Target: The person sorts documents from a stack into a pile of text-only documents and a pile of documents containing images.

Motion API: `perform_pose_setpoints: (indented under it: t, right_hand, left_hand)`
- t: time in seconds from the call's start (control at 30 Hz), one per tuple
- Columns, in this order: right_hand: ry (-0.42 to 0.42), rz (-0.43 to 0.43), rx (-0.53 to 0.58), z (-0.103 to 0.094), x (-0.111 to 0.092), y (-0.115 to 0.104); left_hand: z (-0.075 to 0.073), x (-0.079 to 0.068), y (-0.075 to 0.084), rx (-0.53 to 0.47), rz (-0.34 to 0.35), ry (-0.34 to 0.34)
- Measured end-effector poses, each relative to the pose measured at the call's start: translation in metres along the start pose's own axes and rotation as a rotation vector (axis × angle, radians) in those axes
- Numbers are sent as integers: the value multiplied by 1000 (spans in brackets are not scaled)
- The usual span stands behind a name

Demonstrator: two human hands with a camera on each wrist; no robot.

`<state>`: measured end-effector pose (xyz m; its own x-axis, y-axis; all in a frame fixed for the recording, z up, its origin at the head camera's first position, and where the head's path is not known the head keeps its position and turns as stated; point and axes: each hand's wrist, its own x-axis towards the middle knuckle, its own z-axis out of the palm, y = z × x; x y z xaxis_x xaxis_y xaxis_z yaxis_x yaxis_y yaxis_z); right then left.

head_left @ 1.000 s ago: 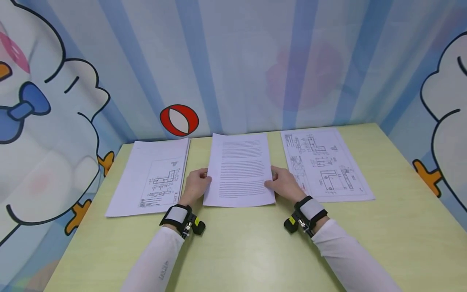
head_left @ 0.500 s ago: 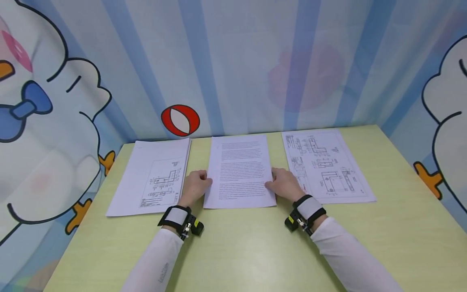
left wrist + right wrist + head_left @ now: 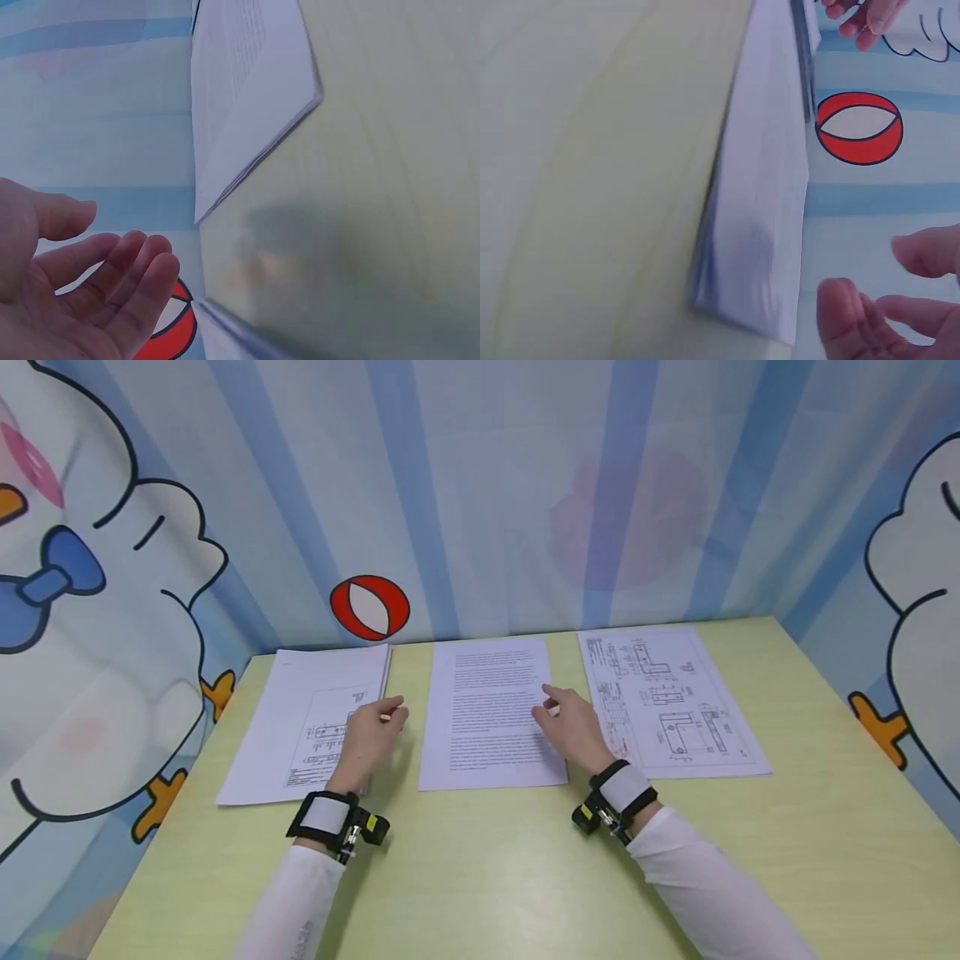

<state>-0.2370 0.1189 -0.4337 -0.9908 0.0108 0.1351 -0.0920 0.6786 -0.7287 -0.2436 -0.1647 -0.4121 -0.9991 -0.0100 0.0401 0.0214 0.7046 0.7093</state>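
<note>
A stack of text-printed paper (image 3: 491, 727) lies flat on the table between two other paper piles. My left hand (image 3: 369, 735) is held above the right edge of the left pile of drawings (image 3: 262, 735), fingers loosely bent with nothing between them. Over the right edge of the text stack hovers my right hand (image 3: 573, 727), its thumb and forefinger apart and holding nothing. In the left wrist view the left hand (image 3: 97, 292) shows a gap between thumb and fingers. The right wrist view has the right hand (image 3: 885, 300) clear of the stack's edge.
To the right lies a sheet or pile with technical drawings (image 3: 667, 702). The pale table (image 3: 480, 877) meets a striped curtain (image 3: 495, 502) at its back edge. Cartoon figures and a red ball (image 3: 370, 607) are printed on the backdrop.
Both hands have let go of the text stack's sides. The left hand moved left towards the drawings pile; the right hand rose slightly. The stack now lies flat.
</note>
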Motion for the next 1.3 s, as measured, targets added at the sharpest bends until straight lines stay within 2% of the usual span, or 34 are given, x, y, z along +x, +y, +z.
perform_pose_setpoints:
  t: [0.1, 0.3, 0.4, 0.53, 0.73, 1.07, 1.3]
  right_hand:
    - [16, -27, 105, 3, 2, -5]
    - [-3, -23, 242, 12, 10, -16]
    - [1, -25, 303, 16, 15, -21]
    - [-6, -31, 342, 23, 21, -26]
    - [-86, -47, 367, 39, 22, -38]
    - [-216, 1, 464, 70, 16, -56]
    - [-332, -25, 475, 92, 8, -72]
  left_hand:
    - [-13, -2, -1, 41, 65, 51]
    - [-38, -1, -9, 151, 167, 123]
    - [-50, 1, -15, 209, 180, 117]
    - [-64, 4, -26, 265, 126, 49]
    - [-78, 7, -50, 308, 1, -11]
    - [-82, 12, -89, 385, -114, 3]
    - [-95, 7, -113, 438, -171, 25]
